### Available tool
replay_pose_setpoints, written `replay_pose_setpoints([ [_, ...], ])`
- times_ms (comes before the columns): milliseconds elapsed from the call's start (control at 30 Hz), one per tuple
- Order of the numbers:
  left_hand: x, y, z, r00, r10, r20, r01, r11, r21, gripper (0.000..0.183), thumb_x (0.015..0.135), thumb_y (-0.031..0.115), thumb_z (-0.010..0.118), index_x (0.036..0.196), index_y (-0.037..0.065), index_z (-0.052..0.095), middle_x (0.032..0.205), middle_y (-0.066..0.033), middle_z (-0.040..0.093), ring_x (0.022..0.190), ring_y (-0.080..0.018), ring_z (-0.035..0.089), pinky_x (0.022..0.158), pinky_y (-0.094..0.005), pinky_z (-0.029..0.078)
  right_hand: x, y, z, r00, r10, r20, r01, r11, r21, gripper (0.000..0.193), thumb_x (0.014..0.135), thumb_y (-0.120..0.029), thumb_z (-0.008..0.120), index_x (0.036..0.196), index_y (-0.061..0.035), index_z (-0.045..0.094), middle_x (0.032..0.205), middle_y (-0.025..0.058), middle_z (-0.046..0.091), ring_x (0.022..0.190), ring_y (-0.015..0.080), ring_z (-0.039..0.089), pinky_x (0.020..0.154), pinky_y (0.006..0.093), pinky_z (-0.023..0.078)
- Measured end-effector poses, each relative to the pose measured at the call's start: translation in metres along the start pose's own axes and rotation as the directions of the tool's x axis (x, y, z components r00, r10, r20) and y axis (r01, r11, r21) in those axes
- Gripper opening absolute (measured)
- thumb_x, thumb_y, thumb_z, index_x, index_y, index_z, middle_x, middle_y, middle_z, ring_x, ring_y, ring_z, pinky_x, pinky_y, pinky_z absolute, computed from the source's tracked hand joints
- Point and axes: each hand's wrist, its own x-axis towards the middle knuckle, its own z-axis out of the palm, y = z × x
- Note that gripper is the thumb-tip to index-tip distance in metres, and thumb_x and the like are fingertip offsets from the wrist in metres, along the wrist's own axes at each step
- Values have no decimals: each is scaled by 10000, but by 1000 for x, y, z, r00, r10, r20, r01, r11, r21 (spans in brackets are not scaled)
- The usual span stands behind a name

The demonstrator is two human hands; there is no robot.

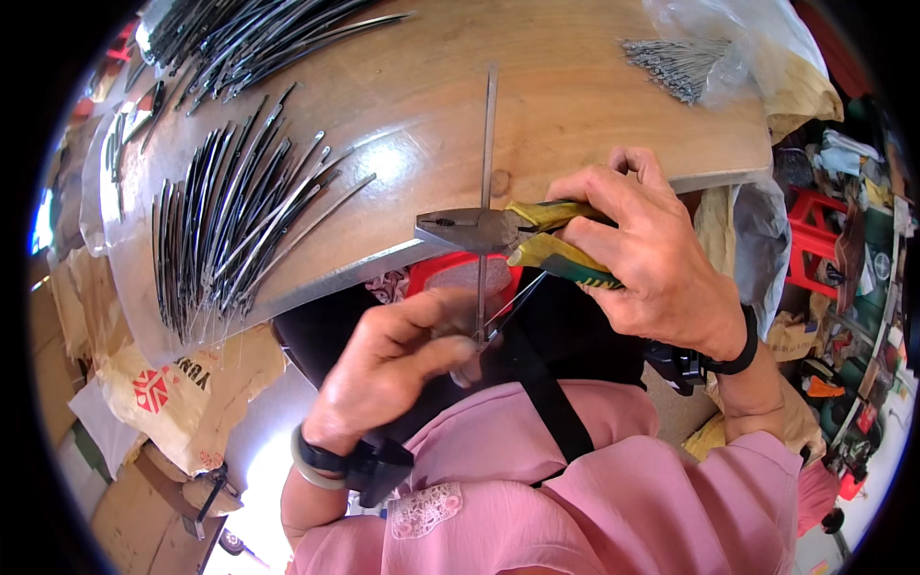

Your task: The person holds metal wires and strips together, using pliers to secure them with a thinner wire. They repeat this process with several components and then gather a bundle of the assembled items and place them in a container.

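Upright in front of me is a long thin flat metal strip (pixel 489 134), its lower end pinched in my left hand (pixel 398 355), whose fingertips are blurred. My right hand (pixel 656 244) is wrapped round the yellow and green handles of combination pliers (pixel 470 230). Their grey head points left and crosses over the strip; whether the jaws grip it, I cannot tell. Thin wire (pixel 517 305) runs slantwise between the left fingertips and the plier handles. A bundle of dark, glossy narrow strips (pixel 225 211), some with fine wires at their lower ends, lies on the table to the left.
The wooden table (pixel 422 105) ends just beyond my hands, with a metal-trimmed edge. A larger pile of dark strips (pixel 249 38) lies at the far left. Small twisted wire pieces (pixel 680 65) sit beside clear plastic at the far right. A red stool (pixel 815 240) stands right.
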Motion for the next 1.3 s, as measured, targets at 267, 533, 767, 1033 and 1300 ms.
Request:
replay_pose_setpoints([
  [267, 14, 13, 3, 996, -25, 86, 35, 992, -119, 245, 896, 40, 659, 1128, -38, 642, 798, -68, 660, 695, -162, 649, 613, -287, 525, 1, -27, -2, 1000, -23, -14, 23, 999, 25, 278, 528, -15, 698, 780, 11, 584, 1066, 143, 581, 873, 355, 484, 815, 445, 400],
  [533, 10, -13, 13, 995, -57, 80, 88, 876, -474, 161, 929, 137, 638, 954, -21, 617, 655, -58, 549, 475, -159, 500, 420, -263, 352, -29, -38, -7, 981, -24, -193, -39, 948, -315, 205, 623, -75, 718, 773, -36, 583, 987, 80, 574, 922, 284, 553, 843, 486, 373],
  [767, 3, -29, 24, 999, 37, -24, -44, 848, -528, 123, 926, 131, 628, 929, 14, 589, 633, -75, 516, 427, -170, 467, 379, -264, 334, -157, -64, 8, 871, 491, -13, -480, 845, -235, 254, 632, -8, 763, 841, 38, 626, 1036, 185, 588, 824, 366, 627, 691, 412, 525],
  [1033, -12, -41, 25, 986, 157, -53, -164, 878, -450, 142, 920, 147, 644, 913, 14, 593, 623, -69, 525, 430, -159, 466, 387, -267, 338, -178, -102, 24, 829, 559, 25, -545, 817, -191, 259, 649, -39, 770, 866, 39, 652, 1033, 171, 588, 859, 356, 619, 714, 412, 516],
  [1300, -26, -53, 30, 972, 221, -82, -232, 842, -486, 99, 927, 120, 619, 927, 26, 589, 611, -67, 535, 429, -152, 467, 394, -262, 336, -170, -113, 29, 745, 667, 19, -656, 737, -161, 247, 709, -72, 750, 927, 28, 689, 1043, 182, 590, 896, 359, 615, 735, 422, 514],
])
